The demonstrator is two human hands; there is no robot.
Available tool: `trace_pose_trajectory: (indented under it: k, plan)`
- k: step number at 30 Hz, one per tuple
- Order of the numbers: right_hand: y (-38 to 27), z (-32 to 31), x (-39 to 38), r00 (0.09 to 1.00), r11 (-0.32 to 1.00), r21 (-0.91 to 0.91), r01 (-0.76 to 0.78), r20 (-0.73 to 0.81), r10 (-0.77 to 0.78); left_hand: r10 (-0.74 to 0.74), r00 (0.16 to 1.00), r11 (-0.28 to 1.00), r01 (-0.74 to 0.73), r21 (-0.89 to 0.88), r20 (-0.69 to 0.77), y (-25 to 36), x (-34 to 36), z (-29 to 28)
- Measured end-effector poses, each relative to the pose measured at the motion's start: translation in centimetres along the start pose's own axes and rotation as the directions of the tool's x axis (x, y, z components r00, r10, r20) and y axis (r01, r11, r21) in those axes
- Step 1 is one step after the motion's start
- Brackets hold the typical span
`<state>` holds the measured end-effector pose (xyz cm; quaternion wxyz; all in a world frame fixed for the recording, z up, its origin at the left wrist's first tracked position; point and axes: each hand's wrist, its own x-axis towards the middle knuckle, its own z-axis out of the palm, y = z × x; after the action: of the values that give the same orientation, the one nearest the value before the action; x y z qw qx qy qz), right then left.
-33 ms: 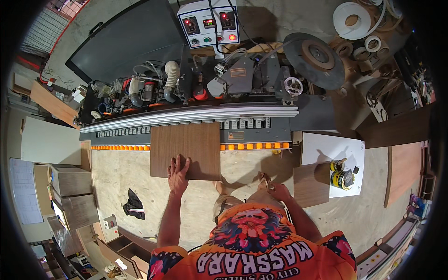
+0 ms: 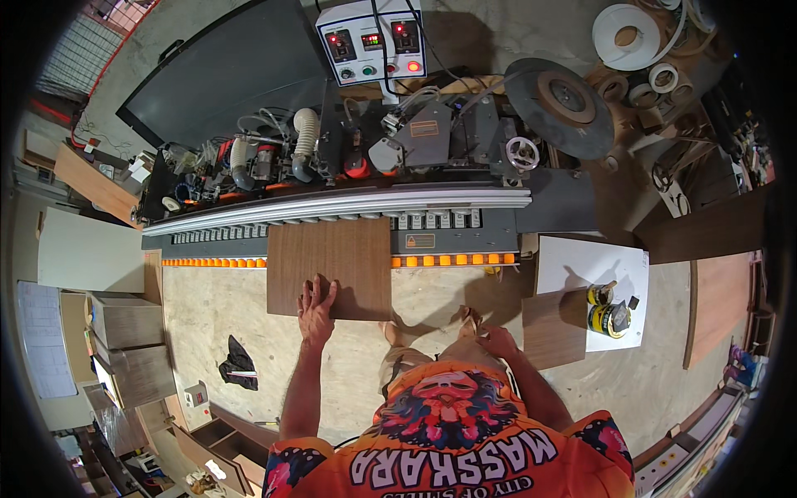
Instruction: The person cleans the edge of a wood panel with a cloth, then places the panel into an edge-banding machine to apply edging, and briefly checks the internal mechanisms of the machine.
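My left hand (image 2: 315,314) lies flat on a brown wood-grain board (image 2: 332,257), fingers spread near its front edge. The board's far edge reaches under the silver rail (image 2: 349,203) of an edge banding machine (image 2: 465,133). Its middle rests across a row of orange rollers (image 2: 444,261) along the machine's front, and its near part overhangs the floor. My right hand (image 2: 496,340) hangs low beside my right thigh, away from the board. Its fingers are small and partly hidden, so their grip is unclear.
On the right, a white panel (image 2: 552,261) carries two yellow-and-black cans (image 2: 610,319), with another brown board (image 2: 552,332) beside them. A control box (image 2: 371,41) stands behind the machine. A large dark reel (image 2: 560,108) is at back right. A black bag (image 2: 239,363) lies on the floor.
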<state>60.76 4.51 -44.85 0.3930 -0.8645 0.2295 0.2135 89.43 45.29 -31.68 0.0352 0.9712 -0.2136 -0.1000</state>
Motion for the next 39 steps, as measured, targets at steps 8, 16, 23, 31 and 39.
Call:
trace_pose_trajectory:
  k: [8, 16, 23, 31, 39]
  plan:
    - [0.5, 0.1, 0.1, 1.000, 1.000, -0.012, 0.011, 0.012, -0.011, -0.042, 0.999, 0.999, 0.043, 0.028, -0.021, -1.9, -0.3, 0.3]
    - [-1.1, 0.4, 0.8, 0.998, 0.996, -0.065, 0.056, 0.011, -0.056, -0.115, 0.992, 0.993, 0.117, 0.031, -0.055, -3.4, -0.3, 0.7]
    - [-3.8, 1.9, 1.3, 0.999, 0.999, -0.029, 0.042, 0.008, -0.042, -0.142, 0.988, 0.990, 0.142, -0.012, -0.056, -5.8, -0.4, 0.8]
    - [-9.5, 5.1, 3.5, 0.995, 0.992, -0.074, 0.099, 0.026, -0.097, -0.120, 0.990, 0.991, 0.115, -0.069, -0.076, -8.3, -0.2, 0.8]
    - [-14.2, 7.8, 4.1, 0.996, 0.993, -0.091, 0.072, 0.052, -0.068, -0.079, 0.995, 0.996, 0.076, -0.055, -0.059, -11.5, 0.1, 0.5]
